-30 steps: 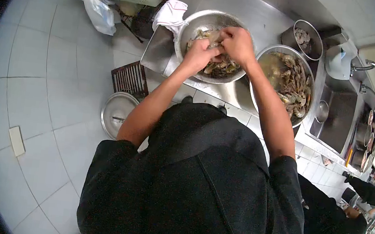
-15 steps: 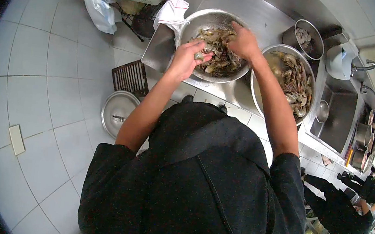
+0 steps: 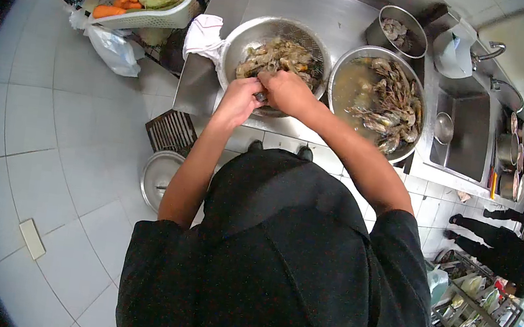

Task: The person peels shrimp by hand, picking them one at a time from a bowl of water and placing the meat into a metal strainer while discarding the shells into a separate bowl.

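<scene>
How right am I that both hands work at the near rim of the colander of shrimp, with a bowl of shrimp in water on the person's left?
Not quite: the head view shows the bowl on the person's right, not left. The rest holds: left hand and right hand both work at the near rim of the colander.

Both arms were held forward, elbows bent. The left hand (image 3: 238,100) and right hand (image 3: 289,92) were pressed close together, fingers curled inward, knuckles up. Grip contents could not be seen.
</scene>
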`<state>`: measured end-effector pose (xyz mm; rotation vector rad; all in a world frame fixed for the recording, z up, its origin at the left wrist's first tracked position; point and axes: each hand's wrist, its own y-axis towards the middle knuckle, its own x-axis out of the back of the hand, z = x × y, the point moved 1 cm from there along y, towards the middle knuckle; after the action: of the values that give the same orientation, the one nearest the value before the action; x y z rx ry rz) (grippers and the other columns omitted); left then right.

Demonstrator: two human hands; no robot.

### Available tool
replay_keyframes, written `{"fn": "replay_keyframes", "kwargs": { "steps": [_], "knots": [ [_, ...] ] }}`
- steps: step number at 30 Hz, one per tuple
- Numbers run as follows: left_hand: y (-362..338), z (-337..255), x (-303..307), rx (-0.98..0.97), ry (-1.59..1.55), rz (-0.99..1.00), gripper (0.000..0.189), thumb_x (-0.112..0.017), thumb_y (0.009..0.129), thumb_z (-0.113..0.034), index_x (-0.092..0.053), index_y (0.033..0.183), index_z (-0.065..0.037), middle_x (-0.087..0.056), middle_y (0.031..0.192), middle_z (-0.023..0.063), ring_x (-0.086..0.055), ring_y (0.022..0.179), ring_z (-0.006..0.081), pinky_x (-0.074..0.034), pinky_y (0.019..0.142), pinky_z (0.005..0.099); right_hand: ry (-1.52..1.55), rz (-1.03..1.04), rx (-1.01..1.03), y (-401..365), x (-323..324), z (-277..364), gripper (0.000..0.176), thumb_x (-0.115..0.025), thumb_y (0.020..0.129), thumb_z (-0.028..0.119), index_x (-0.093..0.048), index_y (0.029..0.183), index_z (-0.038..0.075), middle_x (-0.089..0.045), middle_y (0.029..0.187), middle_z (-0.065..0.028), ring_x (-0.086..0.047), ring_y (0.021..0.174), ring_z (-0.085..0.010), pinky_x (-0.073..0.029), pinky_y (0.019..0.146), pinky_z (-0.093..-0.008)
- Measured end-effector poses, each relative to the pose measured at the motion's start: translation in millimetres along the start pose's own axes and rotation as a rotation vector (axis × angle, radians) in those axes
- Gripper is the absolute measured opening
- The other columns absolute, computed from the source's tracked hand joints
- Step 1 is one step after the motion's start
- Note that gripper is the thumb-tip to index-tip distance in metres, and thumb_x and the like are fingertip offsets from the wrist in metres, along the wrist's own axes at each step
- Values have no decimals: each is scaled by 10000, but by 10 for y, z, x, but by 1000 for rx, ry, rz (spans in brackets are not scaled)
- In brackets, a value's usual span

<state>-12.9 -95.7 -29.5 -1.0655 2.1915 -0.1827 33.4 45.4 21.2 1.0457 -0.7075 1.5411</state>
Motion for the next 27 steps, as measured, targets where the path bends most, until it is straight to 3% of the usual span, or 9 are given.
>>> {"fn": "replay_keyframes", "kwargs": {
  "steps": [7,10,14,17,21,23,24,27],
  "knots": [
    [-166,-107,-176,-31,75,-21,331,-510,900,-36,-522,1213,71,-622,1095,108,-596,1007,204,-464,902,422,132,-130,6,62,-111,-259,179,-654,656,112,-683,811,29,-648,732,-220,-654,725,-397,-530,696,-477],
    [-181,-113,-166,-74,237,-76,450,-546,904,-67,-462,1328,57,-634,1114,98,-603,1004,176,-453,890,383,269,-171,-154,146,-111,-329,151,-636,661,98,-684,778,14,-634,723,-242,-648,717,-406,-529,707,-466],
    [-253,-144,-194,-151,254,-140,428,-549,904,-64,-495,1320,19,-670,1015,72,-631,891,141,-454,835,320,219,-366,-230,280,-62,-258,157,-628,679,111,-696,780,12,-634,738,-248,-646,717,-411,-524,720,-468],
    [-251,-98,-131,-174,274,-215,416,-540,887,-19,-500,1294,61,-658,1026,104,-636,884,155,-512,817,287,239,-432,-242,376,-55,-190,140,-628,675,109,-694,749,10,-625,724,-252,-641,705,-415,-526,720,-462],
    [-384,-131,-142,-181,220,-248,440,-533,902,-13,-437,1315,102,-641,1082,160,-645,959,201,-513,848,304,170,-557,-332,477,-123,-410,152,-649,667,125,-693,770,23,-635,746,-236,-643,726,-403,-530,713,-457],
    [-517,-120,-113,-157,238,-244,439,-517,907,1,-416,1316,122,-628,1101,185,-642,987,222,-524,861,312,109,-537,-349,474,-42,-622,137,-660,670,124,-699,769,36,-646,731,-211,-645,729,-406,-528,717,-469],
    [-538,-110,-89,-156,161,-247,397,-515,908,-5,-441,1279,114,-625,1101,187,-640,989,226,-523,863,320,84,-290,-376,452,105,-596,334,-593,691,72,-704,1004,38,-672,931,-218,-672,858,-349,-529,825,-403],
    [-485,-114,-65,-172,-78,-240,279,-509,912,-21,-514,1168,90,-615,1100,190,-634,997,241,-521,868,346,-75,-133,-218,477,-64,-647,445,-586,695,55,-644,1135,34,-641,1088,-219,-643,972,-350,-502,891,-401]
  ]
}}
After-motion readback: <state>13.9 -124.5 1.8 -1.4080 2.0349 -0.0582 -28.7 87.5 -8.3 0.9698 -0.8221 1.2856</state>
